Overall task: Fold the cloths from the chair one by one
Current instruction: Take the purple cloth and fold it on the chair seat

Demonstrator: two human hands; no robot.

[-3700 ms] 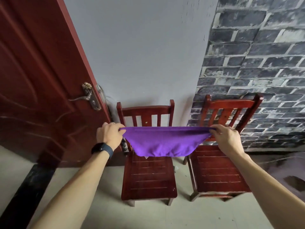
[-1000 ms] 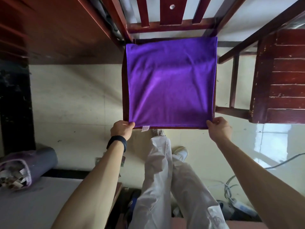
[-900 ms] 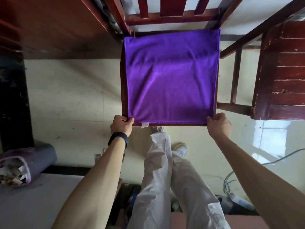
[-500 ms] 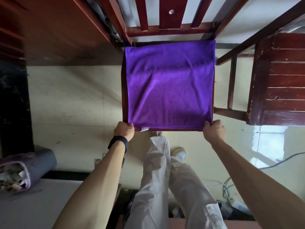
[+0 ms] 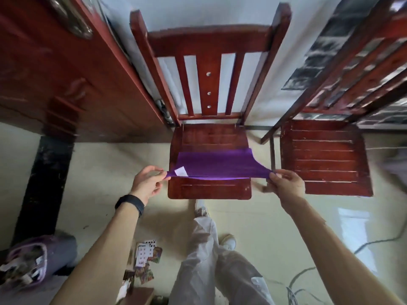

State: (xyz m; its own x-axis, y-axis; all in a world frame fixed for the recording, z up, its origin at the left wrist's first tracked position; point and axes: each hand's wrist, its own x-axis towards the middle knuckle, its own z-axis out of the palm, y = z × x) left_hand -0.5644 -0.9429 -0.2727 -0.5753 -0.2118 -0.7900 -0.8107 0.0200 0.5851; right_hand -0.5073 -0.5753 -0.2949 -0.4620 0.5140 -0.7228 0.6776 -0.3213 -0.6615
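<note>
A purple cloth [image 5: 217,165] hangs stretched just above the seat of the left red wooden chair [image 5: 209,137], covering only the middle band of the seat. A white label shows near its left corner. My left hand [image 5: 147,182], with a black band on the wrist, pinches the left near corner. My right hand [image 5: 286,183] pinches the right near corner. Both corners are lifted above the seat's front part, and the seat's front and back slats are bare.
A second red chair [image 5: 326,157] stands close on the right. A dark red door [image 5: 66,69] is on the left. My legs and shoes are below the chair. Playing cards [image 5: 145,256] lie on the floor, a purple basket [image 5: 33,260] lower left, cables lower right.
The cloth lay flat over the whole seat with my hands at its near corners. Now both near corners are lifted and carried toward the chair back, so the cloth is doubling over.
</note>
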